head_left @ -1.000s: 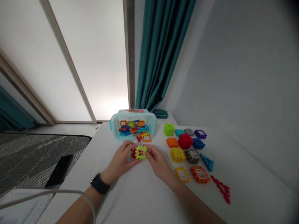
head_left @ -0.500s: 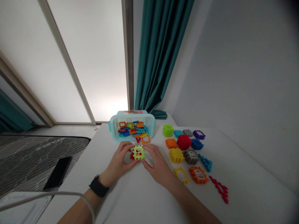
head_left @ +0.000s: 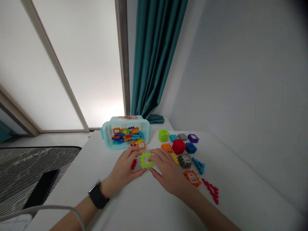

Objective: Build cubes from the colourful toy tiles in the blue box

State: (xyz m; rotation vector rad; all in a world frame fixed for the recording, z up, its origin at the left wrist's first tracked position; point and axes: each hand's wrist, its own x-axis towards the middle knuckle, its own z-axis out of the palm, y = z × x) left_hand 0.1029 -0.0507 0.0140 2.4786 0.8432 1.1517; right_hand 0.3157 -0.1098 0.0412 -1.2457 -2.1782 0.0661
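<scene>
A lime-green square toy block with notched edges [head_left: 142,163] is held between my two hands above the near part of the white table. My left hand [head_left: 125,166] grips it from the left with thumb and fingertips. From the right, my right hand [head_left: 167,171] pinches its edge, and its fingertips cover part of the square's central opening. A small red piece [head_left: 134,164] shows just left of the block, beside my left fingers; whether it is touched cannot be seen.
Behind my hands, a light-blue plastic bin [head_left: 106,141] holds several mixed toy blocks. Stacked blocks stand on the right, including a red stack [head_left: 178,146], a gray window stack [head_left: 185,161], an orange window stack [head_left: 192,178] and a red lattice piece [head_left: 211,191]. A cable [head_left: 48,207] crosses lower left.
The view has swung right, so table items appear further left. The red piece, earlier seen through the green block's window, now shows beside it. My right fingers have come over the block's opening.
</scene>
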